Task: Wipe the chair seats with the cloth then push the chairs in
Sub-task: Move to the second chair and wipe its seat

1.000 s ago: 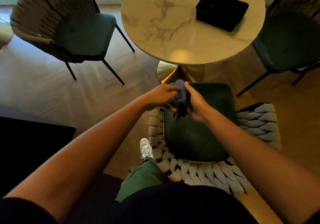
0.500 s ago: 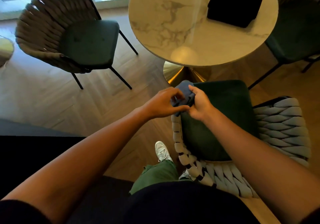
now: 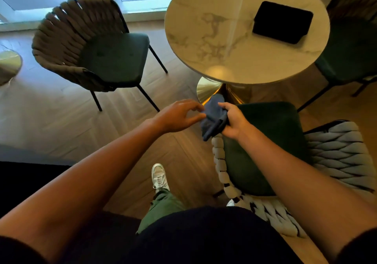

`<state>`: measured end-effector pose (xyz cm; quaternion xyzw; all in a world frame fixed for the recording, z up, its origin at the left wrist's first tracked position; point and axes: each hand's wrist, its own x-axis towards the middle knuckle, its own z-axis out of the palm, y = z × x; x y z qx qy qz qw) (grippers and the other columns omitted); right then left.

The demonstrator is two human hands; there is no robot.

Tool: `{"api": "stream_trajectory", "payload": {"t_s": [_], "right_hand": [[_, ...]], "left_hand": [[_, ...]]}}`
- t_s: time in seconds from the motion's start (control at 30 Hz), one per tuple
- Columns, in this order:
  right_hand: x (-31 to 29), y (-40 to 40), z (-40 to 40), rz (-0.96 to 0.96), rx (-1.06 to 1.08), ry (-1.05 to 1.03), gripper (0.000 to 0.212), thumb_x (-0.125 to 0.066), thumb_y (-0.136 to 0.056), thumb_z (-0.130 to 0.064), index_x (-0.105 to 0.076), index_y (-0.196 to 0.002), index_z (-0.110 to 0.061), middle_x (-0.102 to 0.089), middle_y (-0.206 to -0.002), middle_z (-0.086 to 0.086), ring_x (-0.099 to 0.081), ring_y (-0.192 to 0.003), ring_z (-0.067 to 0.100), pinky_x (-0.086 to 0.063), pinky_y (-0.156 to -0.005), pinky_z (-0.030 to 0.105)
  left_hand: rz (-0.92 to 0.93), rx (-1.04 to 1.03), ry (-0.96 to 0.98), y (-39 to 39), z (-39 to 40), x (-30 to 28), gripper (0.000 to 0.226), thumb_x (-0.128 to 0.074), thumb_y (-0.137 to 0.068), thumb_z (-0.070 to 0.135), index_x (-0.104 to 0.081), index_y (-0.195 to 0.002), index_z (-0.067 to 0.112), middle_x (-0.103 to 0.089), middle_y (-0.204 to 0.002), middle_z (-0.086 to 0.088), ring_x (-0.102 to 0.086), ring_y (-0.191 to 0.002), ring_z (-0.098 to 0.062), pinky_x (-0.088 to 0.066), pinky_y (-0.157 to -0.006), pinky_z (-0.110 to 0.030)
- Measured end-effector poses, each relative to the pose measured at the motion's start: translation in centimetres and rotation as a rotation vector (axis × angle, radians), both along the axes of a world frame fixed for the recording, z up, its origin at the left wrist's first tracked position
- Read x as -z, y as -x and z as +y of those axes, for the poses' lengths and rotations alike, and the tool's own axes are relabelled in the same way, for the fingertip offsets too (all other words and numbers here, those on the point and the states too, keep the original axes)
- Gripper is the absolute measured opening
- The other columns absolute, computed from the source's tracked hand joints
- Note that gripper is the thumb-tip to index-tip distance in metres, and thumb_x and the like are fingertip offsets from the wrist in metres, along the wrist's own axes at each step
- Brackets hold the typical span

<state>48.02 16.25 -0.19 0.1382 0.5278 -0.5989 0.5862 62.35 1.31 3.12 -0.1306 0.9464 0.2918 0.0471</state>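
Observation:
A dark blue cloth (image 3: 213, 117) is bunched in my right hand (image 3: 232, 122), which grips it above the front left corner of the near chair's green seat (image 3: 271, 141). My left hand (image 3: 179, 117) is just left of the cloth, its fingers spread and loosely curved, fingertips at the cloth's edge without a clear hold. That near chair has a pale woven back (image 3: 334, 155). A second chair (image 3: 110, 59) with a green seat stands to the left, pulled away from the table. A third chair (image 3: 353, 55) shows at the right edge.
The round marble table (image 3: 224, 39) on a gold base (image 3: 212, 89) stands ahead, with a black tray (image 3: 282, 22) on it. My white shoe (image 3: 160, 177) is on the wooden floor. A dark rug (image 3: 24, 182) lies to the left; another gold table base (image 3: 8, 66) is at far left.
My left hand has let go of the cloth and opened, drawing slightly left. My right hand keeps the cloth. The view has shifted left, so the chairs and table sit further right.

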Motion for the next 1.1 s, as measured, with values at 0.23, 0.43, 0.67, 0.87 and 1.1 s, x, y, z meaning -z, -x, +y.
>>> {"api": "stream_trajectory", "payload": {"t_s": [0.23,0.43,0.67,0.87,1.1], "right_hand": [[2.0,-5.4,-9.8,0.077,0.014,-0.087,0.055,-0.071,-0.088,-0.027,-0.059,-0.133,0.001,-0.069,-0.124,0.023,-0.070,-0.110,0.034,-0.058,-0.089,0.040],[1.4,-11.1,-20.8,0.128,-0.037,-0.198,0.042,-0.061,-0.095,-0.025,-0.061,-0.126,0.003,-0.071,-0.116,0.024,-0.072,-0.095,0.034,-0.060,-0.073,0.036],[0.1,-13.3,-29.8,0.173,-0.110,-0.218,0.027,-0.058,-0.099,-0.026,-0.061,-0.105,0.000,-0.074,-0.070,0.013,-0.072,-0.064,0.024,-0.055,-0.056,0.028],[0.6,-12.2,-37.0,0.239,-0.233,-0.250,0.035,-0.055,-0.100,-0.031,-0.059,-0.102,0.004,-0.066,-0.096,0.018,-0.065,-0.089,0.029,-0.054,-0.090,0.040],[2.4,-8.6,-46.1,0.227,-0.310,-0.250,0.033,-0.057,-0.099,-0.032,-0.060,-0.104,0.000,-0.068,-0.105,0.018,-0.065,-0.093,0.029,-0.053,-0.080,0.040]], "left_hand": [[-0.182,-0.168,0.090,-6.7,-14.1,5.5,0.062,-0.046,-0.102,0.057,-0.040,-0.153,0.023,-0.047,-0.153,-0.007,-0.047,-0.139,-0.026,-0.042,-0.114,-0.047],[-0.242,-0.231,0.023,-12.9,-24.4,6.0,0.058,-0.049,-0.103,0.050,-0.042,-0.152,0.020,-0.046,-0.154,-0.008,-0.045,-0.141,-0.027,-0.040,-0.116,-0.045],[-0.254,-0.294,0.043,-16.2,-32.6,4.6,0.058,-0.049,-0.103,0.050,-0.041,-0.153,0.021,-0.044,-0.156,-0.008,-0.045,-0.141,-0.028,-0.040,-0.114,-0.045],[-0.232,-0.361,0.009,-16.4,-38.0,5.0,0.058,-0.051,-0.101,0.052,-0.043,-0.151,0.024,-0.045,-0.156,-0.005,-0.042,-0.144,-0.026,-0.041,-0.115,-0.047],[-0.271,-0.456,0.014,-13.5,-43.7,6.0,0.058,-0.052,-0.102,0.049,-0.043,-0.152,0.020,-0.047,-0.155,-0.005,-0.044,-0.143,-0.025,-0.039,-0.115,-0.042]]}}
